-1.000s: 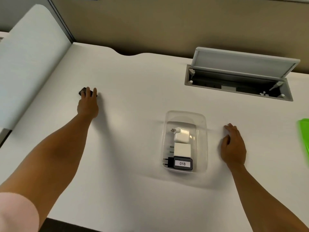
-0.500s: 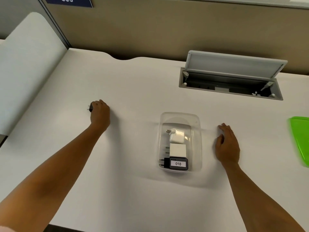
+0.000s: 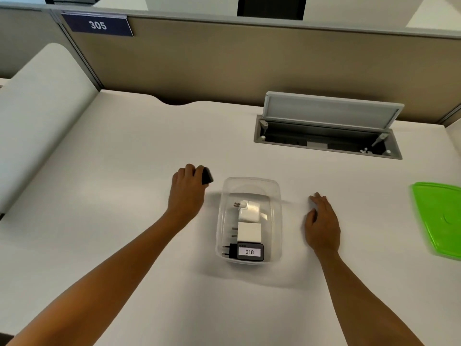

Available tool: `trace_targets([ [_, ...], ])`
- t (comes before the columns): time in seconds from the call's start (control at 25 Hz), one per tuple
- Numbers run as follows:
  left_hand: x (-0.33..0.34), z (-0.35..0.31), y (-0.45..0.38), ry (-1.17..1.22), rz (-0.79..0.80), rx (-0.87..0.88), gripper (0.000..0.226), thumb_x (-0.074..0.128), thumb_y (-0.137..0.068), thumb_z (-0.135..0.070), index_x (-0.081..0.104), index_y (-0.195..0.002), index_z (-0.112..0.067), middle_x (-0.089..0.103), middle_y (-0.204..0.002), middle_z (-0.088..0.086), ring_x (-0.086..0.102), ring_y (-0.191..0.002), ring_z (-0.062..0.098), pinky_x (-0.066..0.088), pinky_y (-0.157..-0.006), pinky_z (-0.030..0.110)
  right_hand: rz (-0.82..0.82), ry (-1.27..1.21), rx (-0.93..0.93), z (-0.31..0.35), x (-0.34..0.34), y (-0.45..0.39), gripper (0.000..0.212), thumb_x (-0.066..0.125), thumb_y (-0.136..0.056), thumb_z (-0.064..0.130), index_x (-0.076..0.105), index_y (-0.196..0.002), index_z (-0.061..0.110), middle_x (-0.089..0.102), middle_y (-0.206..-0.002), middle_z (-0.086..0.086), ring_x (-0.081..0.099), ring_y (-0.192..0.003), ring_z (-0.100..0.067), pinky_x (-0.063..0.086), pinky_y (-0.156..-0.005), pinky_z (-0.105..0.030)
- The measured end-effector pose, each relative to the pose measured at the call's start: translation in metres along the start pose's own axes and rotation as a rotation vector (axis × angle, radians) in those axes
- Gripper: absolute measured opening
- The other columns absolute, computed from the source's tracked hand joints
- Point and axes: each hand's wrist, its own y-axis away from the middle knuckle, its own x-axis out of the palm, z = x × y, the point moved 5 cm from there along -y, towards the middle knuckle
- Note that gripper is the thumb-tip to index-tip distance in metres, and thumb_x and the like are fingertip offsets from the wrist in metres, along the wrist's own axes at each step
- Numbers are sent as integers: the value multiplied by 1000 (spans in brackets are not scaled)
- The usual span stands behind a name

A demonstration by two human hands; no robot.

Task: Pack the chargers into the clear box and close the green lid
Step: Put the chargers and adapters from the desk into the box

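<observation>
The clear box (image 3: 250, 182) stands open at the middle of the white desk. Inside lie three chargers in a row: a white one with round pins (image 3: 249, 210) at the far end, a square white one (image 3: 249, 232) in the middle, and a black one labelled 018 (image 3: 245, 251) nearest me. My left hand (image 3: 187, 193) is just left of the box's far corner, shut on a small black charger (image 3: 207, 175) that sticks out past the fingers. My right hand (image 3: 321, 223) rests flat on the desk right of the box, holding nothing. The green lid (image 3: 439, 218) lies at the right edge.
An open grey cable hatch (image 3: 329, 136) with its flap raised is set into the desk behind the box. A beige partition wall (image 3: 224, 63) with a 305 sign (image 3: 97, 25) runs along the back. A white side panel (image 3: 32, 126) borders the left.
My left hand took hold of the black charger at the far left and carried it right, up to the box's far left corner. My right hand stayed flat beside the box.
</observation>
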Motion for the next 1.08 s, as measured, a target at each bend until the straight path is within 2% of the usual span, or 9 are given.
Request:
trace_targets([
  [0.08,-15,-34,0,173,-47,69,41,66,-92,-17,54,-130,-5,55,-119,19,53,-102,34,47,-89,43,0,-5,-4,-1,0,0,43,46,-96,9,54,-138,12,51,-148,-4,41,-142,-21,38,-116,-40],
  [0.2,-22,-79,0,278,2,239,46,64,-93,-21,50,-135,-8,51,-125,16,49,-110,29,48,-92,39,4,-18,3,-3,0,0,43,46,-96,10,54,-138,12,51,-148,-4,40,-143,-21,38,-115,-41],
  [0.32,-2,-115,5,214,112,415,46,62,-94,-24,50,-136,-9,52,-125,14,49,-110,27,47,-94,38,2,-22,3,-4,0,0,43,46,-95,11,54,-138,13,51,-148,-3,40,-142,-21,38,-115,-41],
  [0.4,17,-127,5,113,148,469,47,62,-94,-21,48,-137,-8,51,-128,13,49,-112,27,46,-97,37,6,-28,3,-5,1,-1,44,47,-95,11,54,-138,13,51,-148,-3,40,-142,-21,38,-115,-41],
  [0.56,42,-128,2,-84,158,465,54,66,-86,-5,47,-137,-6,51,-131,12,49,-115,28,46,-99,38,2,-25,0,-7,2,-1,43,48,-96,13,53,-139,12,51,-147,-4,41,-142,-21,38,-115,-41],
  [0.68,47,-125,6,-106,124,457,64,70,-75,5,50,-136,-2,57,-124,15,55,-109,30,50,-93,39,6,-20,4,-7,3,-2,43,48,-96,13,53,-139,13,51,-148,-3,41,-142,-21,38,-115,-41],
  [0.76,49,-125,8,-85,142,455,66,69,-77,8,49,-139,-1,58,-124,16,56,-109,31,50,-94,40,6,-16,9,-8,3,-2,43,48,-96,13,53,-139,14,51,-148,-2,40,-143,-21,38,-115,-41],
  [0.92,53,-121,7,-43,247,403,59,62,-86,7,47,-142,-3,60,-128,15,58,-112,30,47,-98,38,15,-11,17,-8,4,-2,43,48,-97,14,52,-140,14,49,-149,-2,39,-143,-21,37,-116,-41],
  [1.08,56,-115,8,-1,304,329,38,61,-88,3,62,-125,-6,65,-123,10,63,-104,24,54,-88,33,14,-11,12,-8,4,-2,43,48,-97,14,53,-139,14,49,-149,-2,39,-143,-21,36,-116,-41],
])
